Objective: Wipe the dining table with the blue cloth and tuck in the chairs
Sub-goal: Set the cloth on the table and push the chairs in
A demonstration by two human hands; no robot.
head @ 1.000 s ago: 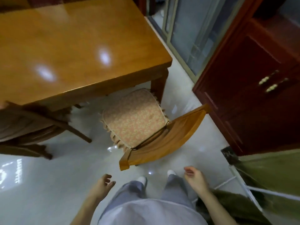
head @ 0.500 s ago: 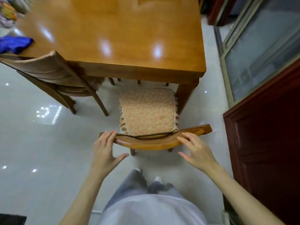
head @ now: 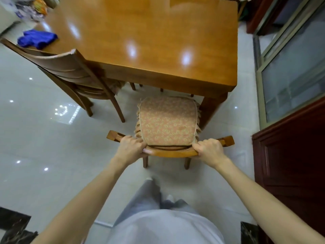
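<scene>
A wooden chair (head: 173, 153) with a patterned seat cushion (head: 168, 120) stands at the near end of the glossy wooden dining table (head: 151, 39), its seat mostly out from under the table edge. My left hand (head: 131, 145) grips the left part of its curved backrest. My right hand (head: 209, 150) grips the right part. The blue cloth (head: 37, 39) lies crumpled on the table's far left corner. A second wooden chair (head: 70, 71) sits along the table's left side, its seat under the tabletop.
A dark red wooden cabinet (head: 292, 161) stands close on the right. A glass sliding door (head: 290, 67) runs along the right wall. White glossy tile floor (head: 35, 138) spreads to the left. Colourful clutter (head: 33, 7) lies at the far left beyond the table.
Both hands went from hovering open at the backrest to closing on it. The chair stands squarely to the table end, and the view has shifted closer over the chair.
</scene>
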